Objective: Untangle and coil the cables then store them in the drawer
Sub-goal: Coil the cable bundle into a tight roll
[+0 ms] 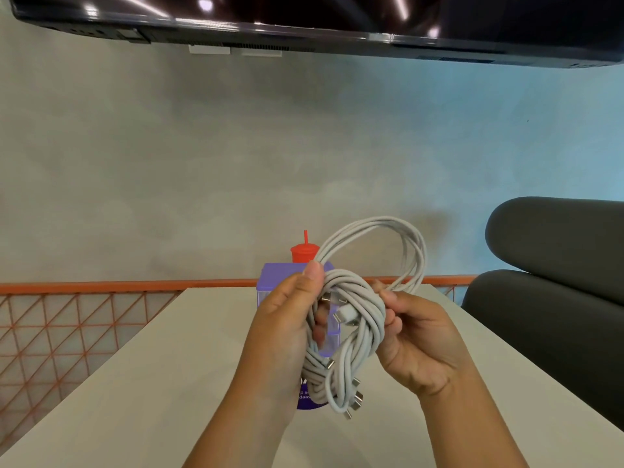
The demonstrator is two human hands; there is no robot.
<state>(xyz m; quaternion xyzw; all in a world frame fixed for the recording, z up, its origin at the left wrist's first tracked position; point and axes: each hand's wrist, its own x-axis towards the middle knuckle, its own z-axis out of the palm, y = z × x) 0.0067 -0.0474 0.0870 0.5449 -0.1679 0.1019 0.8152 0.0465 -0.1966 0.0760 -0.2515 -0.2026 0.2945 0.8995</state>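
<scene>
A tangled bundle of white cables [358,319] hangs in the air above the table, with a large loop standing up at its top and several metal plugs dangling at its bottom. My left hand [287,332] grips the bundle's left side, thumb on top. My right hand [418,342] pinches strands on the right side. Behind the bundle stands a small purple drawer unit [287,282], mostly hidden by my hands and the cables.
The pale table [152,383] runs away from me. A red cup with a straw [302,253] stands behind the drawer unit. A purple round label [305,398] lies under the bundle. An orange mesh railing [67,319] is on the left, a dark chair [553,282] on the right.
</scene>
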